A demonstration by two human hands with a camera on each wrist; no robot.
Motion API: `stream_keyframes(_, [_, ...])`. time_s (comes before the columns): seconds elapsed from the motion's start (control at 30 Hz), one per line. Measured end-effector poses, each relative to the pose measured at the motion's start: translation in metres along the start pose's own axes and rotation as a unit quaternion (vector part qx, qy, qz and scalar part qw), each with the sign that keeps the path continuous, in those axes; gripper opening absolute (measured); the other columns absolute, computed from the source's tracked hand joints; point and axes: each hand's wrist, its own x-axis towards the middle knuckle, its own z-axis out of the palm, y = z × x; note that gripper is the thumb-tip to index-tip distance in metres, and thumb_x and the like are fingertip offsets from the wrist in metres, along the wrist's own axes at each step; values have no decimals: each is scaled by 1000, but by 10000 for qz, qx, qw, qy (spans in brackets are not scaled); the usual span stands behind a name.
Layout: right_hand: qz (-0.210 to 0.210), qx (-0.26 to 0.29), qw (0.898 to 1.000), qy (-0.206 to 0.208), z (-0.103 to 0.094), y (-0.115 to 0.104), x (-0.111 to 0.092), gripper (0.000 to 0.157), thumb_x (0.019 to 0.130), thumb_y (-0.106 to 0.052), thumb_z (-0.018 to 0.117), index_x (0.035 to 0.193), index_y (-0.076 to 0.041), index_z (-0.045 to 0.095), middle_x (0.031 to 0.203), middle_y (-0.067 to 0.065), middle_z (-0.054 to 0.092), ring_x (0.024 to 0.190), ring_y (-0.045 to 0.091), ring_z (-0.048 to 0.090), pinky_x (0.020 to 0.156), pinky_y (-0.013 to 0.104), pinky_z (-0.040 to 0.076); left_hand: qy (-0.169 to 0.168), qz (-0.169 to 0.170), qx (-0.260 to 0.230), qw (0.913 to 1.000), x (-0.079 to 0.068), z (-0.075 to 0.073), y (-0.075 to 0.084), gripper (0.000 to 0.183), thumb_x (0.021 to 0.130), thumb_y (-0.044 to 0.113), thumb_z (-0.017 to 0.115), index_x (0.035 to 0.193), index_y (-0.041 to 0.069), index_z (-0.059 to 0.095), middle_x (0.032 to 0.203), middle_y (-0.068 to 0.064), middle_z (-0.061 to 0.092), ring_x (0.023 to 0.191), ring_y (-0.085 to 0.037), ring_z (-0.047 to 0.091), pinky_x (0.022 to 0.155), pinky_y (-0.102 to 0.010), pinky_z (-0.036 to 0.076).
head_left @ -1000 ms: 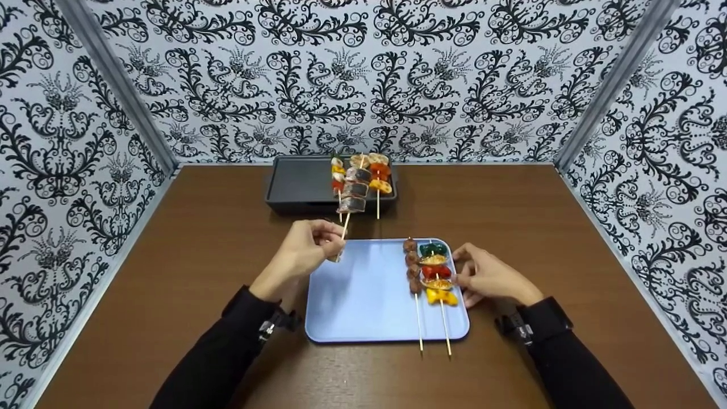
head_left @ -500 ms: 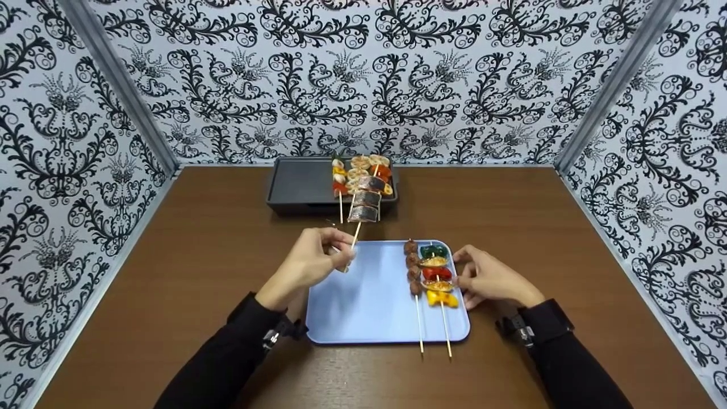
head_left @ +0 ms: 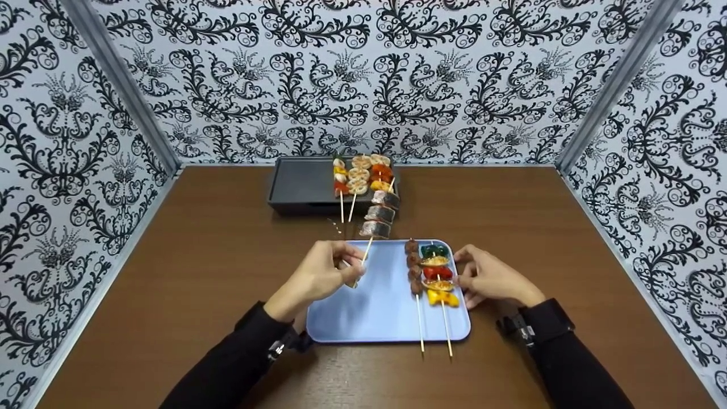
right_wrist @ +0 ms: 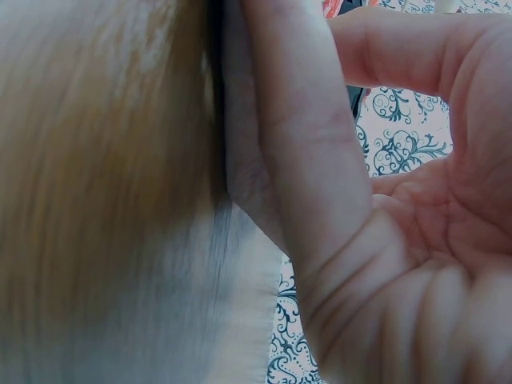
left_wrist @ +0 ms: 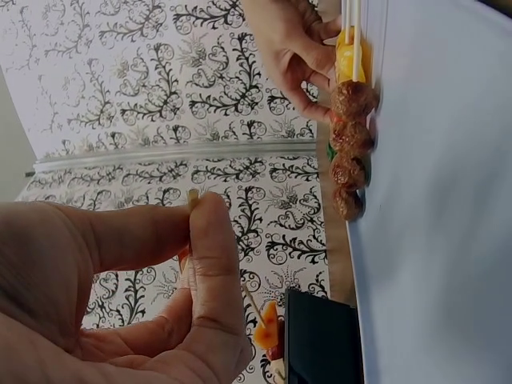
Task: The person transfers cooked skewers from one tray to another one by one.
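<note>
A person's two hands work over a brown counter (head_left: pixel 216 227). Near the centre of the frame, the left hand (head_left: pixel 325 274) pinches the bare stick of a skewer with three dark-skinned slices (head_left: pixel 379 215) between thumb and fingertips. The skewer tilts toward the upper right, its slices above the top edge of a pale blue tray (head_left: pixel 363 309) in the view. At right of centre, the right hand (head_left: pixel 493 276) touches the tray's right edge with bent fingers; whether it grips the rim or only rests there, I cannot tell. On the tray's right side lie a skewer of brown meatballs (head_left: pixel 414 267) and, just beside it, a skewer of green, red and yellow pieces (head_left: pixel 438 272), their sticks reaching past the lower rim. At upper centre, a dark grill plate (head_left: pixel 301 179) carries three more skewers (head_left: pixel 359 176) on its right half. Black sleeves (head_left: pixel 227 358) enter from the bottom of the frame. Walls (head_left: pixel 341 74) with black scrollwork on white surround the counter.
</note>
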Motion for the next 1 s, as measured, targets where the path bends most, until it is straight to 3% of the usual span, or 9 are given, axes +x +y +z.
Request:
stream_keyframes(0.13, [-9,26,10000,-19,0,0,-1,51,98,-4,66,141,3,40,84,20,64,63,34,70,58,48,66,-54,30,85,9999,-2,4,-1,17,91,-4,72,108,-6,72,84,-12,72,66,-23,72,68,-52,65])
stream_keyframes(0.43, [-43,-20,10000,-32,-1,0,-1,51,98,-3,65,142,3,40,86,21,65,66,35,71,60,48,67,-261,12,203,9995,-7,13,-7,18,92,-1,73,109,-4,71,83,-10,72,65,-20,71,56,-27,58])
stream_keyframes(1.0, [6,4,10000,-16,0,-2,-1,52,97,-3,66,142,3,40,87,22,66,66,36,71,60,48,67,-518,-216,371,9977,-14,23,-17,22,92,1,75,112,-8,70,86,-8,72,67,-15,69,54,-19,53])
